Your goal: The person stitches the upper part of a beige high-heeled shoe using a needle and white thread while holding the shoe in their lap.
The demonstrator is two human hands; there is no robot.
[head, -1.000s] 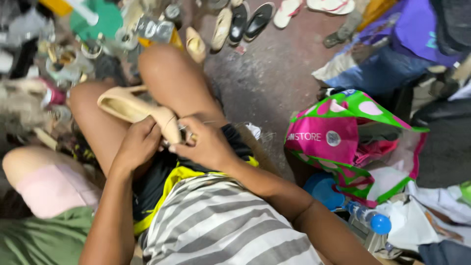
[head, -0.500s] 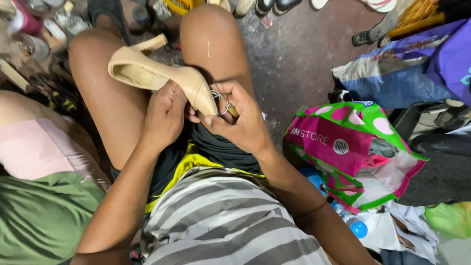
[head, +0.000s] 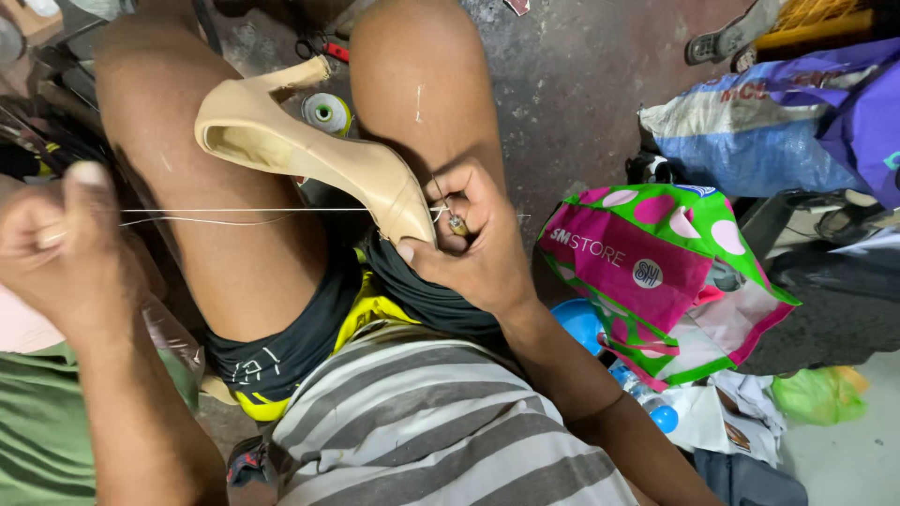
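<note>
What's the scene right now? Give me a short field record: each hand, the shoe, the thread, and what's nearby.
left hand: fist closed on thread, pulled out to the side
right hand: grips shoe toe and a small awl-like tool
shoe: beige high heel, lying across the thighs
thread: pale, taut from toe to left hand
nearby: thread spool between the knees; pink-and-green bag on floor

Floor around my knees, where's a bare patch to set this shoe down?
Bare concrete floor lies between the right knee and the blue sack, above the pink-and-green bag. Crowded: thread spool between the knees, clutter far left.
</note>
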